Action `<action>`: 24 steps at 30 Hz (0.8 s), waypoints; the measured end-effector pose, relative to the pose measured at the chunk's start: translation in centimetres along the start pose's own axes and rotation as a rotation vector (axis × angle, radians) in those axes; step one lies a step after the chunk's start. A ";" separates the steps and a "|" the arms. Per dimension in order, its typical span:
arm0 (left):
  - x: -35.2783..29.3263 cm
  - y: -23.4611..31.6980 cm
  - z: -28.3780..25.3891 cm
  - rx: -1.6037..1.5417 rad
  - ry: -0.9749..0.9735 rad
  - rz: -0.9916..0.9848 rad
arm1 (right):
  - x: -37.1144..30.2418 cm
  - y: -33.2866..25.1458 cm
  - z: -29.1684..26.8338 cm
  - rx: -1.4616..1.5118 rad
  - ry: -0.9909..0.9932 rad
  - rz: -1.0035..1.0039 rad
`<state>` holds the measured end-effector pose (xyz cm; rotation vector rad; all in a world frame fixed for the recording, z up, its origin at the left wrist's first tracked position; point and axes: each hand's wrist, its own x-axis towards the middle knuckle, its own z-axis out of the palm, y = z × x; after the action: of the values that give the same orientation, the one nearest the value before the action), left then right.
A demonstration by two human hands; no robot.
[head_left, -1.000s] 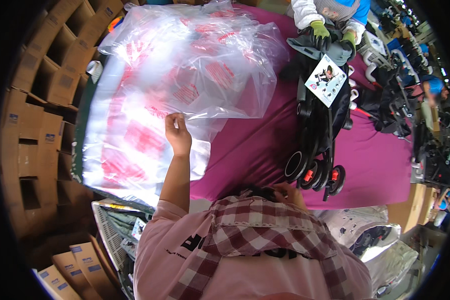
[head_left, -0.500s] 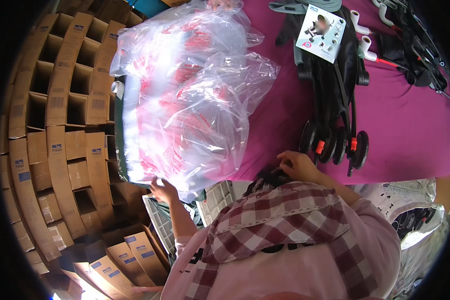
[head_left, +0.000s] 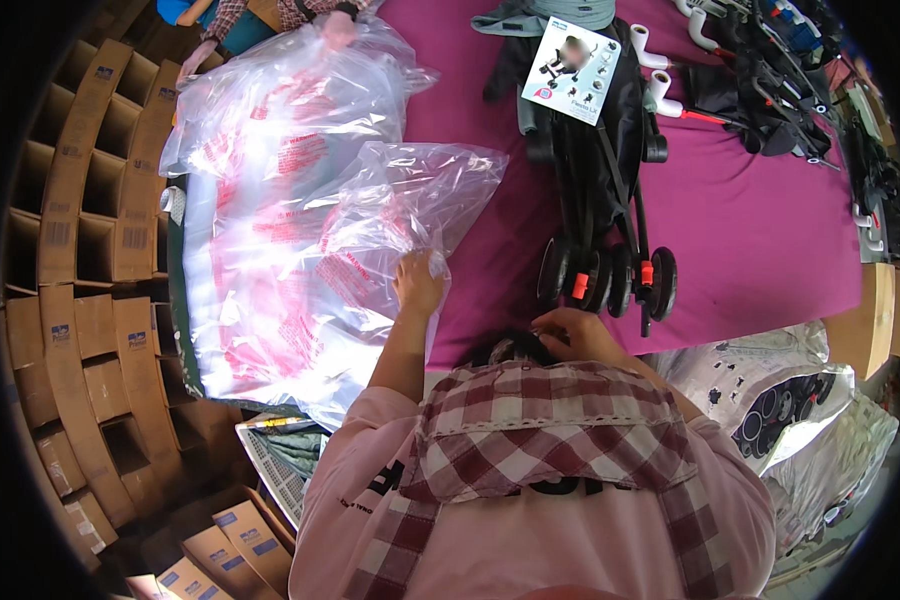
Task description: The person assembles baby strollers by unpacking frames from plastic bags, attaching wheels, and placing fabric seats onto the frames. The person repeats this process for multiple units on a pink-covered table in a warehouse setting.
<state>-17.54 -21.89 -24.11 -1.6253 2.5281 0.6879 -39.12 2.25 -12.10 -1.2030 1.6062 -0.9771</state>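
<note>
My left hand [head_left: 418, 285] is on the near right part of the stacked clear plastic bags [head_left: 270, 250], its fingers bent into the film by a loose flap. The bags carry red print and lie along the table's left side. My right hand [head_left: 573, 332] is close to my body at the table's near edge, fingers curled beside something dark; what they hold, if anything, is hidden. Just beyond it lies a folded black stroller [head_left: 595, 190], wheels toward me, with a printed card [head_left: 570, 70] on its grey fabric.
A purple cloth [head_left: 750, 230] covers the table. More stroller frames [head_left: 770, 100] with white handles lie at the far right. Brown cartons [head_left: 100, 190] are stacked on the left. A white sack [head_left: 760, 370] with black wheels stands at the near right. Another person's hand [head_left: 338, 30] touches the bags' far end.
My left hand has moved from the bags' near left edge to their right part. The right hand stays near my body. The view has shifted right, and another person's arms show more.
</note>
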 end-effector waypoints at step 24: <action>-17.0 5.0 -8.0 -0.541 0.582 -0.061 | 1.9 -0.8 11.6 -0.533 -0.823 -0.465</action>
<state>-12.92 -8.87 -10.39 -2.3628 2.8048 1.1039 -28.17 -0.74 -15.21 -2.0632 0.9378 -0.2016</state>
